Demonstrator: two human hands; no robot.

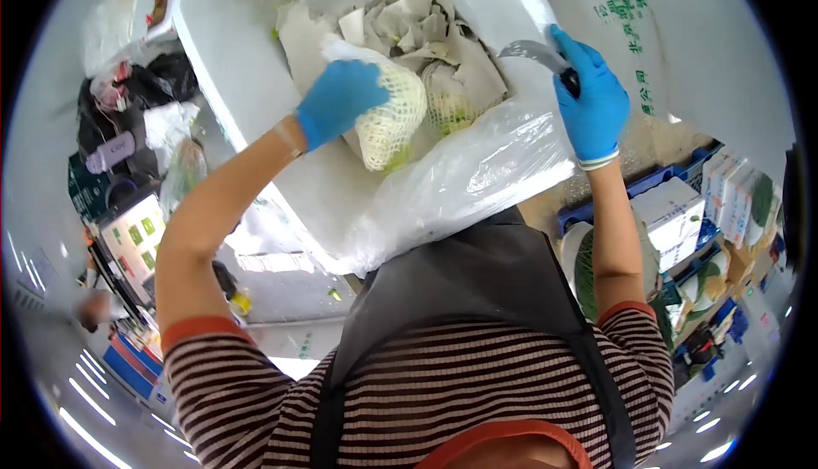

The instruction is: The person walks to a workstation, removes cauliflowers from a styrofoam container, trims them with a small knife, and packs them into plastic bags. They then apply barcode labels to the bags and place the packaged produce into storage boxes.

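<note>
My left hand (343,104), in a blue glove, is closed on a pale vegetable in a white foam net (394,115), over the inside of a white box (209,77). Green shows at the lower end of the vegetable; its exact kind is unclear. A second netted vegetable (449,104) lies beside it, partly under grey-beige paper (409,22). In my right hand (594,98), also gloved, is a knife (532,51) with a curved blade and a dark handle. It is held above the right side of the box, its blade pointing left, apart from the vegetables.
Clear plastic film (477,175) drapes over the box's near edge. To the left are black plastic bags (162,81) and a scale-like device with a display (132,235). White cartons (669,218) and blue crates (656,184) stand at the right.
</note>
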